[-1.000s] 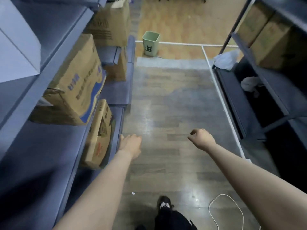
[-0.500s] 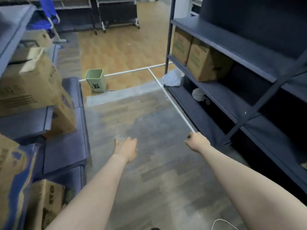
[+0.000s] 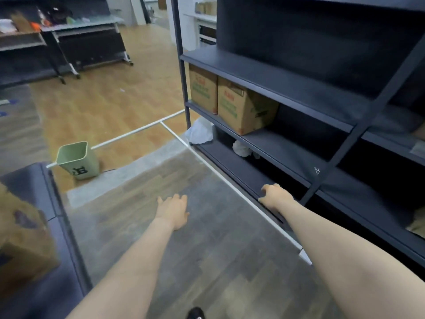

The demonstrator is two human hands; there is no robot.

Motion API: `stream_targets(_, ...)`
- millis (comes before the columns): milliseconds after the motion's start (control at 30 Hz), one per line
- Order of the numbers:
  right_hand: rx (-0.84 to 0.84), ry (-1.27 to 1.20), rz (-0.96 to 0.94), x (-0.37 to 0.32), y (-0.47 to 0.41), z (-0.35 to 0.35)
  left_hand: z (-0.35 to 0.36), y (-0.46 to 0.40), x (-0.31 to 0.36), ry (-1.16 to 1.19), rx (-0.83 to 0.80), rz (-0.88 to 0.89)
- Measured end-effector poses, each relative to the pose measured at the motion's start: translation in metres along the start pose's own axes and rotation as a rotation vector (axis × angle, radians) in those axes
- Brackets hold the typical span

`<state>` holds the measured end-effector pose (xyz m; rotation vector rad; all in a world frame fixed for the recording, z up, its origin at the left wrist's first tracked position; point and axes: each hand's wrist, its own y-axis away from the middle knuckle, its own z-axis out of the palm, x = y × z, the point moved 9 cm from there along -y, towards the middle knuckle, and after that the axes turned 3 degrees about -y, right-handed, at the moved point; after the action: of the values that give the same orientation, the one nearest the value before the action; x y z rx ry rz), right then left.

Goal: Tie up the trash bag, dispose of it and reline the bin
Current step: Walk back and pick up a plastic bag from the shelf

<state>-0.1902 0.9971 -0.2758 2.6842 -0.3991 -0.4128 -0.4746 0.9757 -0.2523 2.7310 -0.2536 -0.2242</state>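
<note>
A small green bin (image 3: 77,160) stands on the floor ahead to the left, beside a white floor line; I see no liner in it. A white plastic bag (image 3: 199,132) lies at the near end of the right shelf unit's lowest level, and a crumpled white bundle (image 3: 242,149) sits further in on that shelf. My left hand (image 3: 173,210) hangs in mid-air over the floor, fingers loose, holding nothing. My right hand (image 3: 274,196) is near the edge of the bottom shelf, fingers loosely curled, empty.
A dark metal shelf unit (image 3: 299,93) with two cardboard boxes (image 3: 232,100) lines the right side. Dark shelving with a cardboard box (image 3: 23,231) lines the left. Wheeled tables (image 3: 87,42) stand at the back. My shoe (image 3: 195,313) shows at the bottom.
The view has swung right and up, so the right shelf unit now fills more of the frame and the bin sits lower left. Both hands stay out in front, empty.
</note>
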Motion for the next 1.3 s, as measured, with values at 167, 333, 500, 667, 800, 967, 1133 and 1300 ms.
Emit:
stream_targets(167,0.009,-0.014,0.051,-0.031,-0.041,-0.015,-0.027,-0.06,-0.037,-0.038,-0.005,0.034)
stream_targets(333,0.001,-0.027,0.107,-0.048,-0.088,-0.026,-0.047,-0.122,-0.049,-0.046,-0.008,0.085)
stream_targets(500,-0.025,-0.047,0.151,-0.057,-0.146,-0.033,-0.062,-0.194,-0.049,-0.105,-0.014,0.151)
stream_targets(667,-0.066,-0.064,0.189,-0.067,-0.233,-0.043,-0.086,-0.286,-0.049,-0.142,-0.003,0.191)
stream_targets(800,-0.094,-0.072,0.178,-0.095,-0.311,-0.064,-0.11,-0.363,-0.058,-0.149,-0.028,0.196)
stream_targets(967,-0.133,-0.062,0.14,-0.137,-0.387,-0.084,-0.138,-0.44,-0.071,-0.098,-0.032,0.194)
stream_targets(1133,-0.191,-0.05,0.147,-0.166,-0.436,-0.07,-0.135,-0.499,-0.09,-0.11,-0.089,0.192)
stream_targets(1300,-0.243,-0.059,0.198,-0.186,-0.485,-0.041,-0.127,-0.563,-0.11,-0.143,-0.113,0.253)
